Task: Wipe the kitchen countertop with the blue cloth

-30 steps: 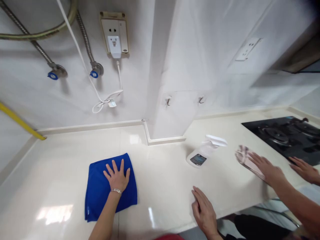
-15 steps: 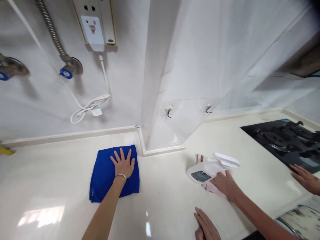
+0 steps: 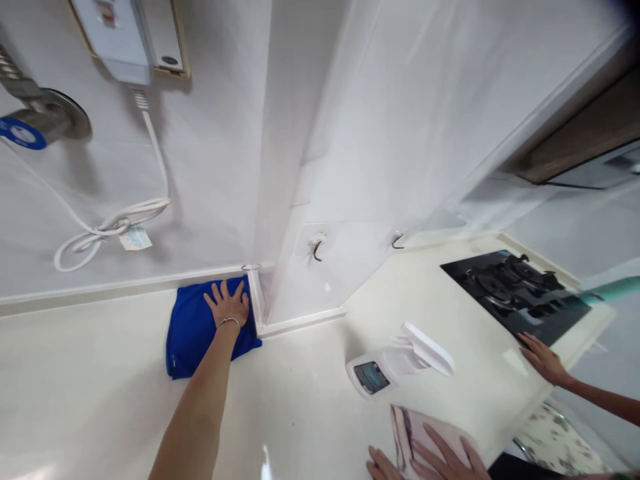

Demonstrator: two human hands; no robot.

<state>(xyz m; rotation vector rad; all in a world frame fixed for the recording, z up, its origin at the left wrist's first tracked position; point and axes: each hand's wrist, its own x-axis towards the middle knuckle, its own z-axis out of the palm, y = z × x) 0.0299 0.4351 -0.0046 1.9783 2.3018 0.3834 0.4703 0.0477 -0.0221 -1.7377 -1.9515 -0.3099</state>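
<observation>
My left hand point(image 3: 229, 305), with a thin bracelet at the wrist, lies flat with spread fingers on a blue cloth point(image 3: 193, 330). The cloth rests against the wall ledge at the corner, on the white countertop point(image 3: 305, 413). At the bottom edge what looks like my right hand point(image 3: 384, 465) shows only its fingers, stretched out over the counter and holding nothing I can see. Beside them another person's hand point(image 3: 445, 457) lies on a pink striped cloth point(image 3: 410, 427). A white spray bottle point(image 3: 383, 370) stands just beyond that cloth.
Another hand point(image 3: 543, 357) rests by the black gas stove point(image 3: 500, 287) at the right. A wall corner point(image 3: 280, 280) juts into the counter, with hooks point(image 3: 317, 250) on its side. A socket, a white cable point(image 3: 107, 230) and a valve point(image 3: 45, 123) are at left.
My left hand has pushed the blue cloth toward the wall corner. The other person's hand has let go of the spray bottle and drawn the pink cloth nearer. The view has shifted.
</observation>
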